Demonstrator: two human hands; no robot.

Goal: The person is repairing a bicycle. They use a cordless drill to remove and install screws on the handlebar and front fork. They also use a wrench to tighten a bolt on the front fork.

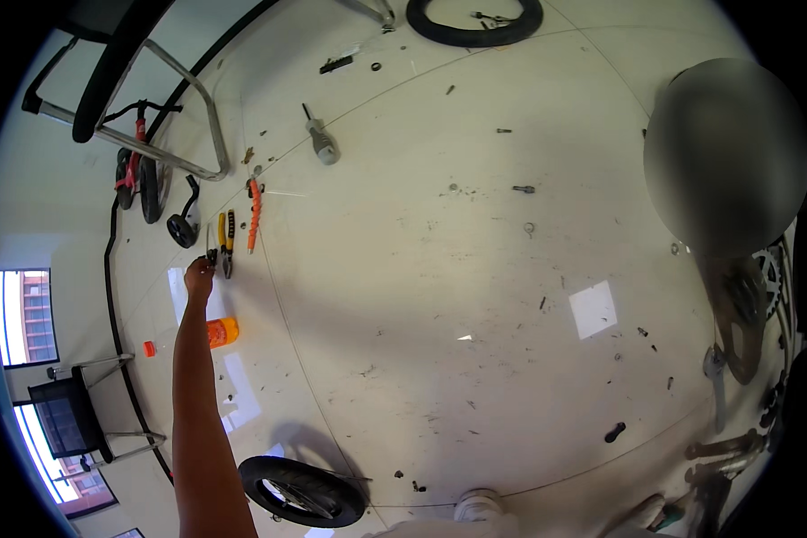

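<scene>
My left arm stretches forward over the left side of the floor. At its end my left hand [199, 278] is closed at the fingertips around a small dark item [212, 257], too small to make out. Just right of those fingers lie pliers [228, 242] with yellow and black handles. An orange ribbed rod [255, 215] is a little farther right. Beyond the hand rests a small black wheel on a bent bracket [183, 229]. Beside my forearm, a bottle with orange liquid [222, 332] lies on its side, partly hidden by the arm. My right hand is not seen.
A grey-handled screwdriver [321, 143], a tyre [475, 36], a spoked wheel [305, 491] and scattered bolts [524, 189] lie on the floor. A person [735, 305] leans in at right beside bicycle parts and a wrench [715, 386]. Chairs [72, 417] and a small red bike [139, 166] stand left.
</scene>
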